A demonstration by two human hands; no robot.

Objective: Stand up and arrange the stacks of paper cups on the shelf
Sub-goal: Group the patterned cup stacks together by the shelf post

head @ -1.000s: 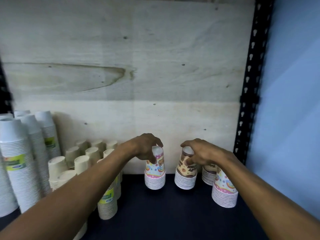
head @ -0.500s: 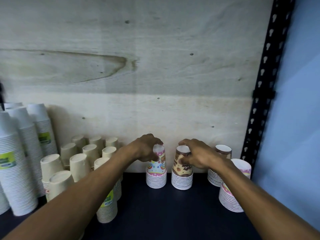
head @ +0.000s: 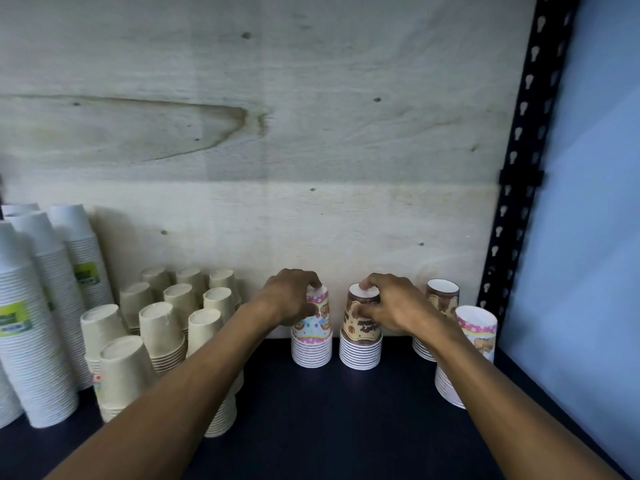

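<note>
No legible text on cups.

Pink-banded stack of printed paper cups [head: 312, 336] with rainbow and cartoon motifs, white rims below. Brown stack of printed paper cups [head: 361, 336] with cream cartoon figures and dark lettering. Second brown patterned cup stack [head: 440, 299] and second pink patterned cup stack [head: 476, 332] at right. Plain beige cup stacks [head: 162, 327]; tall white cup stacks [head: 38, 317] with green-and-yellow labels. Dark navy shelf board [head: 329, 417], pale grained plywood back panel [head: 277, 133], black perforated metal upright [head: 519, 168], light blue wall [head: 595, 202].
</note>
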